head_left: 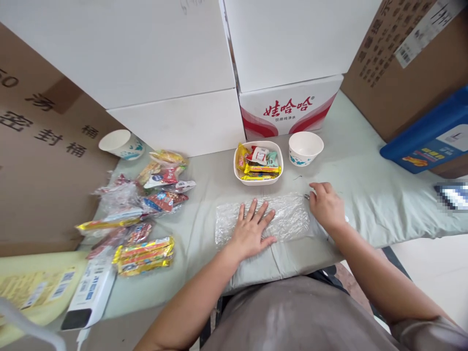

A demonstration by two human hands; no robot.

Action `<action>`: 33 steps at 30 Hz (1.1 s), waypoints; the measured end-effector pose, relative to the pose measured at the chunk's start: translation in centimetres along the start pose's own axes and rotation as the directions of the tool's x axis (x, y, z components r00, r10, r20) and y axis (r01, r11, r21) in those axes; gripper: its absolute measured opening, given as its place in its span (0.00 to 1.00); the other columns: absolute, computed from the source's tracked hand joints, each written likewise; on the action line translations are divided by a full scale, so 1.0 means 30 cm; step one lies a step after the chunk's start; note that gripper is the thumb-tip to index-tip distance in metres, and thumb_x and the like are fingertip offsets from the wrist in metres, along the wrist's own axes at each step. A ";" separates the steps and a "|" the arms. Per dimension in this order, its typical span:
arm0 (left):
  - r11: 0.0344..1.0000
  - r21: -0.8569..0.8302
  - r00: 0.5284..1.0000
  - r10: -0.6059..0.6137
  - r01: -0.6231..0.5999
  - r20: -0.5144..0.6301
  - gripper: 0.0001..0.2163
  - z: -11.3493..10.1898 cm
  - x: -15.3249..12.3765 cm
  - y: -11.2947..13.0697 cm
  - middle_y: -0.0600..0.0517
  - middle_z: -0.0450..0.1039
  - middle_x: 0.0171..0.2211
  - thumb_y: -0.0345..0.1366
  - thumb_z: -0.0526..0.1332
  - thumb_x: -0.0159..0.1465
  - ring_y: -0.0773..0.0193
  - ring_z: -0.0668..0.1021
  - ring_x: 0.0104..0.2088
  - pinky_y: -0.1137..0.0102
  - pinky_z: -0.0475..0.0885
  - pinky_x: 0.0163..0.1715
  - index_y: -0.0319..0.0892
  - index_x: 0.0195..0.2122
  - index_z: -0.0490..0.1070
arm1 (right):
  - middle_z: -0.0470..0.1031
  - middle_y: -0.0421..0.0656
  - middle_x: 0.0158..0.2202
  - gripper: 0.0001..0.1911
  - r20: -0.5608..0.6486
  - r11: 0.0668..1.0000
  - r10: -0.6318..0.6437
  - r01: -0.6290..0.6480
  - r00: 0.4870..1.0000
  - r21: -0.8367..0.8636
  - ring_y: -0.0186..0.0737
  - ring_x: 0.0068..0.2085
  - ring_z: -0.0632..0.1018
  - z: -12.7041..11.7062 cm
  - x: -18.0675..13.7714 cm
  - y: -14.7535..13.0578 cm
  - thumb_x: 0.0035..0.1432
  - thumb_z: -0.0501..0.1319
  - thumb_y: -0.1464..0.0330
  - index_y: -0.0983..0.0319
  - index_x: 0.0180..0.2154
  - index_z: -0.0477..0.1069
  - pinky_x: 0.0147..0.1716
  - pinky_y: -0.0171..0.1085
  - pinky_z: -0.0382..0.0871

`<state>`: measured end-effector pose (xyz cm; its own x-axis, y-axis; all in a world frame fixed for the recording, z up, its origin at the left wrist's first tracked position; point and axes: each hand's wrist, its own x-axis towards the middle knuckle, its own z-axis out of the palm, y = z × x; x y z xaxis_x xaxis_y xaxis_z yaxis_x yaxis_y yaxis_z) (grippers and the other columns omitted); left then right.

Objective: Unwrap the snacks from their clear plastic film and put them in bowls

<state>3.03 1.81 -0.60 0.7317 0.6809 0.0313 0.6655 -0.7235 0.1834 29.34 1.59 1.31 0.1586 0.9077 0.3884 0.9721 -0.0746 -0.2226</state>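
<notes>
A crinkled clear plastic bag or film (292, 214) lies flattened on the cloth-covered surface (204, 195). My left hand (252, 231) presses on it palm down, fingers spread. At the film's right end, my right hand (327, 207) is closed, its fingers curled together. A small dark tip pokes out beside the thumb; I cannot make out what it is. Beyond the film stands a white tub (257, 182) holding several wrapped snacks, among them yellow-wrapped sticks (261, 169). Right of the tub is a white paper bowl (306, 146) with a blue leaf print.
Several packaged snacks (161, 180) and a bundle of yellow-wrapped sticks (144, 256) lie to the left. Another paper bowl (122, 145) leans there on its side. White boxes (285, 109) wall the back; brown cartons (40, 146) flank the sides. A blue container (431, 136) stands right.
</notes>
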 end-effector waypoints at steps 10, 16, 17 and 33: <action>0.997 0.043 0.998 -0.065 0.064 0.010 0.39 -0.020 -0.038 -0.027 0.46 0.46 0.70 0.57 0.61 0.59 0.43 0.48 0.69 0.42 0.44 0.64 0.48 0.68 0.51 | 0.52 0.49 0.68 0.34 0.343 0.832 -0.551 0.534 0.761 0.151 0.54 0.69 0.51 0.058 -0.121 -0.125 0.65 0.52 0.53 0.62 0.66 0.53 0.64 0.57 0.44; 0.963 0.125 0.969 -0.226 0.237 -0.099 0.37 -0.045 -0.280 -0.199 0.40 0.46 0.69 0.56 0.58 0.62 0.41 0.50 0.68 0.42 0.48 0.63 0.43 0.68 0.51 | 0.51 0.50 0.69 0.34 0.346 0.865 -0.496 0.488 0.797 0.116 0.56 0.69 0.50 0.023 -0.147 -0.001 0.65 0.52 0.53 0.61 0.67 0.52 0.64 0.58 0.47; 0.961 0.128 0.965 -0.228 0.244 -0.129 0.37 -0.055 -0.322 -0.214 0.38 0.46 0.69 0.56 0.58 0.62 0.39 0.50 0.68 0.41 0.50 0.62 0.42 0.67 0.52 | 0.51 0.51 0.69 0.34 0.331 0.869 -0.492 0.479 0.805 0.126 0.56 0.69 0.50 0.006 -0.154 0.022 0.65 0.53 0.53 0.62 0.67 0.52 0.64 0.58 0.49; 0.996 -0.088 0.946 -0.013 -0.017 -0.324 0.09 -0.101 -0.360 -0.154 0.49 0.78 0.40 0.26 0.53 0.64 0.61 0.78 0.47 0.63 0.75 0.49 0.42 0.37 0.72 | 0.77 0.46 0.48 0.06 0.088 0.690 -0.667 0.569 0.740 0.447 0.45 0.57 0.72 -0.116 -0.221 0.120 0.63 0.57 0.72 0.59 0.41 0.72 0.53 0.47 0.70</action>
<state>-8.40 -1.88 1.18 0.6359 0.6902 0.3454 0.6375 -0.7219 0.2690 32.41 -6.13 1.05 -0.5466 0.7575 0.3571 0.6837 0.6499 -0.3321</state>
